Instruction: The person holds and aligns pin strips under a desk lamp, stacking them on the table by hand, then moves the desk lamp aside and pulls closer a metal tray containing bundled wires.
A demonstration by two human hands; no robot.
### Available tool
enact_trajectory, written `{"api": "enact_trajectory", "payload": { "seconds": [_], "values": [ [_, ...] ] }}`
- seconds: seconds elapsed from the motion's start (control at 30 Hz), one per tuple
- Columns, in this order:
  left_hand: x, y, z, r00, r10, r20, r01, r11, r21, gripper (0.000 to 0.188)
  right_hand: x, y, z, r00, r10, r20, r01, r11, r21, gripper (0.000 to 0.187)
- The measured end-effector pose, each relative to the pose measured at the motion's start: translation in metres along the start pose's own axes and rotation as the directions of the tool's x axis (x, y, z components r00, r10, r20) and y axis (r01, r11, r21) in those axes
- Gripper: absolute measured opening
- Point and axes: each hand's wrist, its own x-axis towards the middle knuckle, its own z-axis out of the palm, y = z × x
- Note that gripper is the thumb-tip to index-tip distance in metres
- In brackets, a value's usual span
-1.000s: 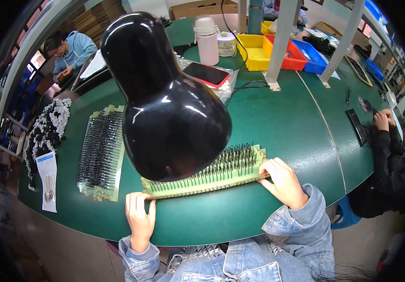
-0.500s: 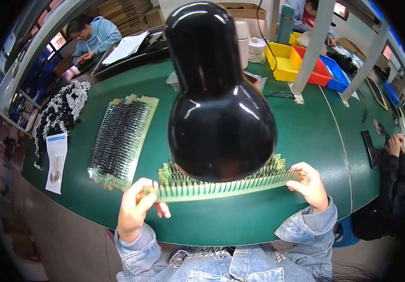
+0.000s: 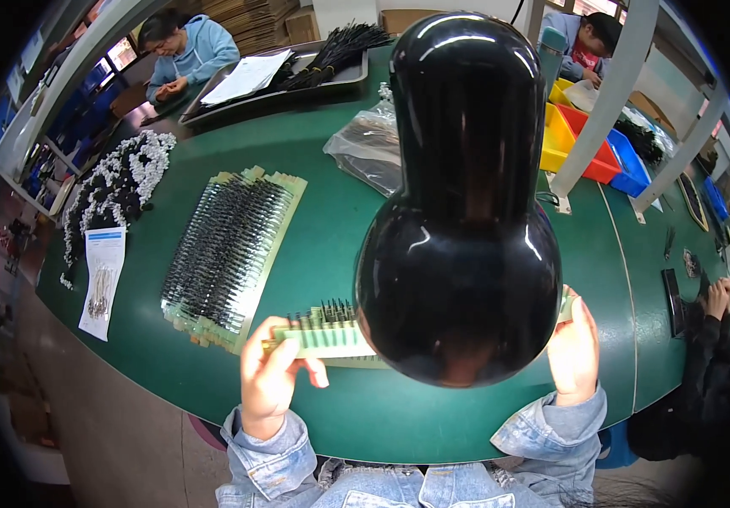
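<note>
A pale green strip [image 3: 327, 339] set with a row of thin dark parts stretches between my hands. My left hand [image 3: 270, 372] pinches its left end, thumb on top. At the far end, my right hand [image 3: 575, 351] is closed on a pale green piece, apparently the same strip; the middle is hidden behind a glossy black lamp head [image 3: 458, 288]. Just behind the strip stand upright black pins [image 3: 331, 311] of other green strips, mostly covered by the lamp. To the left lies a stack of strips [image 3: 229, 245] bearing rows of dark, shiny parts.
White-and-black small pieces [image 3: 132, 173] are heaped at the left, near a packet [image 3: 102, 284]. A dark tray [image 3: 356, 85], a clear plastic bag [image 3: 369, 148], and yellow, red and blue bins [image 3: 595, 148] stand farther back. Metal posts [image 3: 606, 102] rise at right. Co-workers [image 3: 187, 55] sit around the table.
The view has shifted, and the lamp now covers more of the strip and my right hand's end of it. Both hands keep their hold, and the strip appears turned to a different tilt.
</note>
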Motion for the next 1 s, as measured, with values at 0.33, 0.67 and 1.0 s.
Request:
{"api": "enact_trajectory", "payload": {
  "seconds": [0.33, 0.67, 1.0],
  "values": [
    [-0.002, -0.004, -0.015, 0.939, 0.097, -0.33, -0.158, 0.974, -0.165, 0.012, -0.02, 0.009, 0.01, 0.978, 0.045, 0.203, -0.009, 0.984, -0.178, 0.031],
    [-0.012, -0.018, -0.041, 0.898, 0.028, -0.44, -0.127, 0.972, -0.197, 0.026, -0.024, 0.001, 0.002, 0.946, 0.026, 0.324, 0.075, 0.952, -0.297, 0.03],
    [-0.016, -0.019, -0.048, 0.888, -0.033, -0.458, -0.096, 0.962, -0.257, 0.026, -0.024, 0.0, 0.002, 0.951, 0.028, 0.308, 0.063, 0.957, -0.282, 0.03]
  ]
}}
